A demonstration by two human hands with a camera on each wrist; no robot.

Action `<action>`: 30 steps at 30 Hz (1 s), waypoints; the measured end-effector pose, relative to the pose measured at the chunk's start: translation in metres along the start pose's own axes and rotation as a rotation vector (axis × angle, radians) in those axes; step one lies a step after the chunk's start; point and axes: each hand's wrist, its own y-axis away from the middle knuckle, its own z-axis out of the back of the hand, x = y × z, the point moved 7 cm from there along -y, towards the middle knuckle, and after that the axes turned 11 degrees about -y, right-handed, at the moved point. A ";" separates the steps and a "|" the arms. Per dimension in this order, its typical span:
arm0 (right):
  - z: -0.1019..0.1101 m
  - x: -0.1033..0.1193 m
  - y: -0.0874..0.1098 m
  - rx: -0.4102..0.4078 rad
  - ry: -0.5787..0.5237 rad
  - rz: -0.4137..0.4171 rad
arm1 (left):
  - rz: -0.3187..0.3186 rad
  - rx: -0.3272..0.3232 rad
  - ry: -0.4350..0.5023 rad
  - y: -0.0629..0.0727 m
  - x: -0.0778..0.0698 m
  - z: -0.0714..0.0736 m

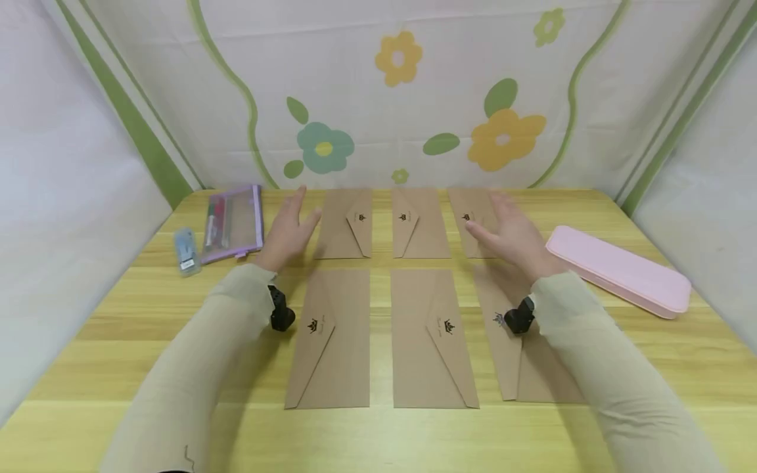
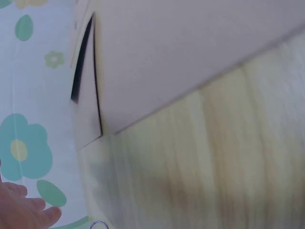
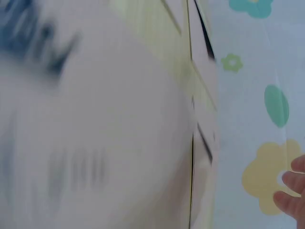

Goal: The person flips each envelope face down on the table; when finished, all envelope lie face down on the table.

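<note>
Brown paper envelopes with pointed flaps and a dark crown print lie in two rows of three on the wooden table. My left hand (image 1: 290,230) has its fingers extended, beside the back-left envelope (image 1: 337,226) and above the front-left envelope (image 1: 349,341). Over the back-right envelope (image 1: 461,203), my right hand (image 1: 514,233) has its fingers spread and holds nothing. Its forearm partly covers the front-right envelope (image 1: 499,361). Between them lie the back-middle envelope (image 1: 432,226) and the front-middle envelope (image 1: 414,348). Fingertips of the left hand (image 2: 26,210) and right hand (image 3: 293,191) show at the wrist views' edges.
A purple-edged clear zip pouch (image 1: 242,220) with pens inside lies at the back left, with a small light-blue case (image 1: 186,251) beside it. On the right is a pink case (image 1: 621,269). A flower-printed white curtain (image 1: 367,85) stands behind the table (image 1: 148,368).
</note>
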 end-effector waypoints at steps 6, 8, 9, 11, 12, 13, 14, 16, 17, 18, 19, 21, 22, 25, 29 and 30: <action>-0.016 0.017 -0.011 -0.023 -0.112 0.049 | 0.007 0.015 0.183 -0.001 -0.004 0.000; -0.022 0.023 -0.014 -0.034 -0.096 0.058 | 0.017 0.026 0.229 -0.002 -0.005 0.000; -0.026 0.025 -0.015 -0.023 -0.119 0.052 | 0.023 0.029 0.249 -0.003 -0.005 -0.001; -0.033 0.031 -0.018 -0.010 -0.165 0.040 | 0.037 0.032 0.276 -0.005 -0.005 -0.002; -0.038 0.033 -0.019 0.002 -0.206 0.024 | 0.043 0.033 0.288 -0.005 -0.005 -0.003; -0.042 0.036 -0.020 0.011 -0.254 0.014 | 0.046 0.036 0.296 -0.006 -0.004 -0.004; -0.045 0.039 -0.022 0.018 -0.311 0.002 | 0.049 0.036 0.302 -0.007 -0.003 -0.005; -0.052 0.044 -0.024 0.018 -0.408 -0.021 | 0.053 0.044 0.311 -0.009 -0.002 -0.008; -0.055 0.046 -0.026 0.016 -0.448 -0.032 | 0.057 0.047 0.323 -0.009 -0.001 -0.009; -0.059 0.049 -0.027 0.014 -0.478 -0.038 | 0.064 0.052 0.339 -0.010 0.000 -0.010; -0.062 0.051 -0.028 0.014 -0.511 -0.043 | 0.073 0.055 0.354 -0.010 0.001 -0.011; -0.070 0.056 -0.031 0.015 -0.566 -0.055 | 0.101 0.056 0.396 -0.012 0.004 -0.013; -0.074 0.059 -0.032 0.017 -0.596 -0.057 | 0.118 0.057 0.423 -0.013 0.005 -0.014; -0.087 0.064 -0.036 0.025 -0.665 -0.073 | 0.160 0.073 0.489 -0.014 0.009 -0.018; -0.107 0.067 -0.039 0.040 -0.726 -0.105 | 0.193 0.110 0.534 -0.017 0.011 -0.025; -0.112 0.069 -0.040 0.047 -0.743 -0.117 | 0.204 0.119 0.539 -0.018 0.011 -0.027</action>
